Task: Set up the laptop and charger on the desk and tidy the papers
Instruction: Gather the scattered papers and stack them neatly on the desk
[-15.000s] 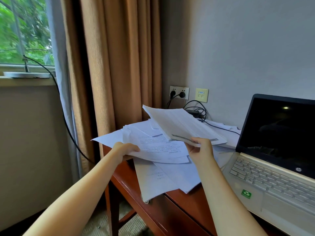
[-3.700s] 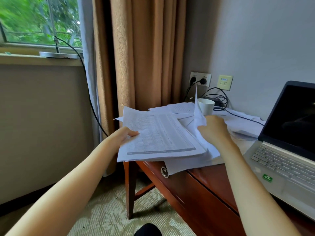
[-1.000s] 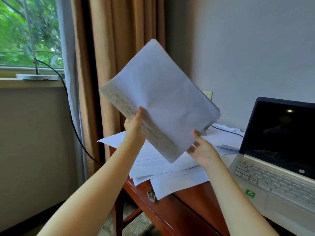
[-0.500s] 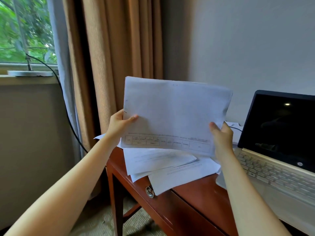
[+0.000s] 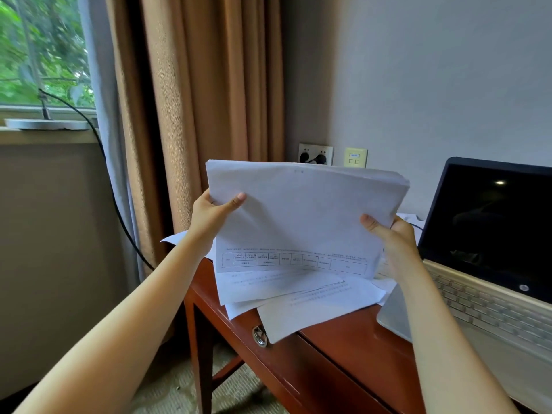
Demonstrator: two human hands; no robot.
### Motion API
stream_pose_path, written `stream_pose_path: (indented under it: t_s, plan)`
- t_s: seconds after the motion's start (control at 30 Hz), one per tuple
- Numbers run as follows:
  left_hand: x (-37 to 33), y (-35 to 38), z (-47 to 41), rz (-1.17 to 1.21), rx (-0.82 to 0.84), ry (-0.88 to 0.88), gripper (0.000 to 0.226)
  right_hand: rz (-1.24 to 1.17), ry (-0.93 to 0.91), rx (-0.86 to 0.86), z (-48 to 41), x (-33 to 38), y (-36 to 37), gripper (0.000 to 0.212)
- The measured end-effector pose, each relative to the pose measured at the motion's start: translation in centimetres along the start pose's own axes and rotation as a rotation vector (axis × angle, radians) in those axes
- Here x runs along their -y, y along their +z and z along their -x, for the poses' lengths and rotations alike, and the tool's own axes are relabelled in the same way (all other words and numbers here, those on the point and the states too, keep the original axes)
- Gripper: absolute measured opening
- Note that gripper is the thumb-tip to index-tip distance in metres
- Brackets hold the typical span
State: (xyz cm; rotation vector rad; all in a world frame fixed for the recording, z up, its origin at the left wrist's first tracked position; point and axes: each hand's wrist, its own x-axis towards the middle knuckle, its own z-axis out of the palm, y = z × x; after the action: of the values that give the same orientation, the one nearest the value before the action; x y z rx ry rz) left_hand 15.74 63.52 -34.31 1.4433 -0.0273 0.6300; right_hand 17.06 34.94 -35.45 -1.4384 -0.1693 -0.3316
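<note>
left hand [image 5: 213, 215]: i grip the paper stack [image 5: 301, 216] at its left edge.
right hand [image 5: 394, 237]: i grip its right edge.
stack: upright above desk [image 5: 343, 339], left of laptop [image 5: 490, 264].

Nothing I can read, table print [image 5: 294, 259] on my paper stack [image 5: 301, 210] too small, logo [image 5: 524, 287] on laptop [image 5: 490, 312] at three o'clock blurred.

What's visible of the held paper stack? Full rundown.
The paper stack is a sheaf of white sheets, held landscape and near upright above the desk. Its facing sheet is mostly blank, with a printed table row along the bottom. The left hand grips its left edge, the right hand its right; whether its bottom edge touches the loose sheets below is unclear.
</note>
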Motion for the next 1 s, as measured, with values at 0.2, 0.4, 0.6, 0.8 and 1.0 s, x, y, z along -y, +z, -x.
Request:
stream_pose_path:
  t_s: [0.2,0.4,0.6,0.8,1.0]
  plan:
    - [0.3,0.2,0.2,-0.04,-0.005,-0.025,0.017,0.103,0.005,-0.05,0.0,-0.6,0.5,0.008]
    - [1.2,0.4,0.6,-0.203,0.063,-0.045,0.045,0.056,0.003,-0.28,-0.3,-0.8,0.6,0.023]
    - [2.7,0.4,1.1,-0.28,0.095,-0.212,0.044,-0.105,0.159,-0.446,0.0,-0.6,-0.6,0.034]
    - [3.7,0.1,2.3,-0.624,0.472,-0.204,0.051,0.033,0.269,-0.539,0.8,-0.8,-2.4,0.034]
    - [4.7,1.2,2.8,-0.969,0.651,-0.072,0.042,0.237,0.311,-0.516,2.2,-0.8,-2.9,0.028]
